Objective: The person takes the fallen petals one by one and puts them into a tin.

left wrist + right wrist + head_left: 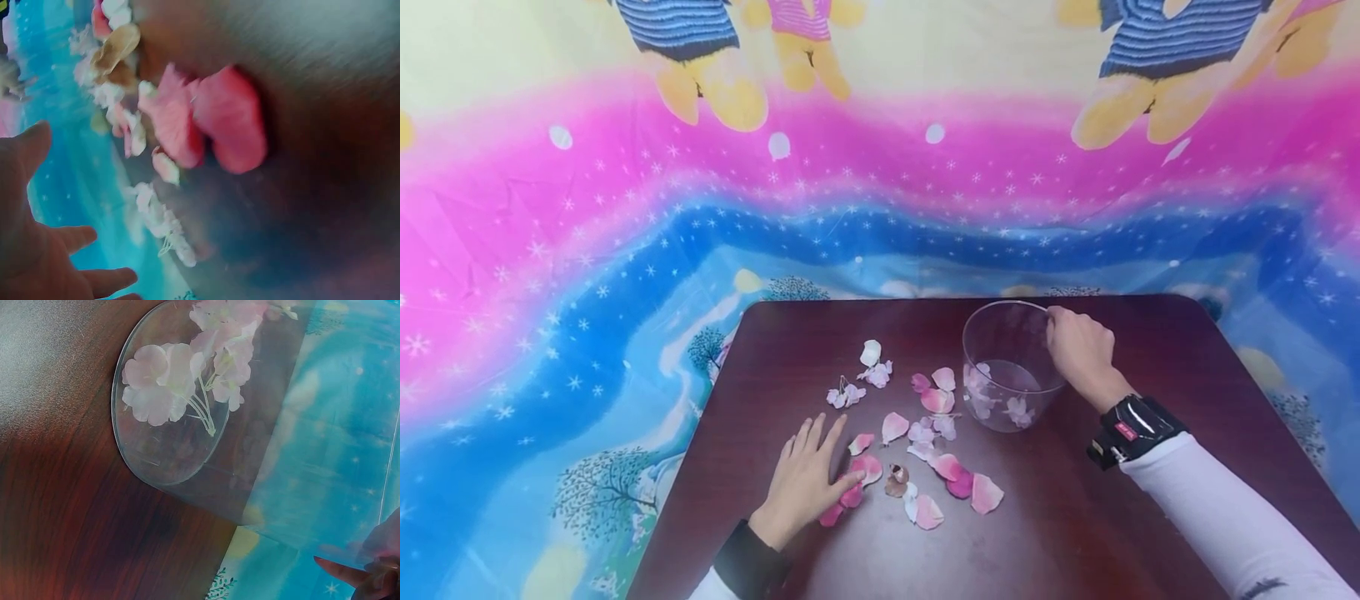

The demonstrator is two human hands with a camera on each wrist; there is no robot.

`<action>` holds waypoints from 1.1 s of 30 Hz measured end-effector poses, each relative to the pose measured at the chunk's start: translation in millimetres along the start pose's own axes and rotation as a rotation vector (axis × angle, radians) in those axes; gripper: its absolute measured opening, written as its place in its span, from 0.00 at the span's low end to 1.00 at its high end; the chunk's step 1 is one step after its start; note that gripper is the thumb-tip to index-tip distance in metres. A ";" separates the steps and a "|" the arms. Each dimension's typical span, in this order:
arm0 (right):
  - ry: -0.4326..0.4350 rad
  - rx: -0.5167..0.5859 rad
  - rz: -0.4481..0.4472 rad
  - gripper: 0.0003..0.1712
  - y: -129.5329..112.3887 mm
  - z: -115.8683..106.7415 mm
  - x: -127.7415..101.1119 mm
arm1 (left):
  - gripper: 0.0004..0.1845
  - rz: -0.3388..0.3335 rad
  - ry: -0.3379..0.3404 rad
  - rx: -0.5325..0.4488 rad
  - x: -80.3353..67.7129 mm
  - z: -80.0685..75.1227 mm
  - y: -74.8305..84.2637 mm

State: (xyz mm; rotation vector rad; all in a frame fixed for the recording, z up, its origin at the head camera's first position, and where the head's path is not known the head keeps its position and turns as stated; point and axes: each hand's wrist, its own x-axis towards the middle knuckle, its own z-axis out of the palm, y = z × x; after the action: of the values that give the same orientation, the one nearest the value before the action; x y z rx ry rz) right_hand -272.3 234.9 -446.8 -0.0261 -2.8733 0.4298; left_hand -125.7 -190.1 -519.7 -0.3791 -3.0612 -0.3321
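On the right side of the table, my right hand grips the rim of a clear transparent container. Pale pink artificial blossoms lie inside at its bottom. The right wrist view shows fingers at the container's edge, lower right. My left hand is at the left, palm down with fingers spread, holding nothing. Its thumb is close to pink petals; whether it touches them I cannot tell. These petals look large and blurred in the left wrist view.
Loose petals and pale blossom sprigs are scattered across the middle of the dark wooden table. Among them lies a brown petal-like piece. A colourful printed cloth hangs behind the table's far edge.
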 end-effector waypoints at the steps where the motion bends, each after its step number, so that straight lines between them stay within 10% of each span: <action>1: 0.000 -0.001 0.000 0.19 0.2 -0.1 0.3 | 0.49 0.004 -0.007 0.006 -1.6 1.4 -0.5; 18: 0.002 -0.001 0.004 0.20 -1.2 -3.3 1.8 | 0.36 0.122 -0.034 -0.027 -23.3 16.0 1.4; 33: 0.001 0.005 -0.005 0.20 1.0 0.4 0.3 | 0.21 0.090 -0.065 -0.021 -26.6 24.0 5.6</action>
State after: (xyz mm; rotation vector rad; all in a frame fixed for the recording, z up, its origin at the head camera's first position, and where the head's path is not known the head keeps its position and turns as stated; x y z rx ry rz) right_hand -272.7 235.7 -447.5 -0.0177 -2.8705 0.4357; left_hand -98.8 -185.9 -543.6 -0.5371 -3.0935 -0.3551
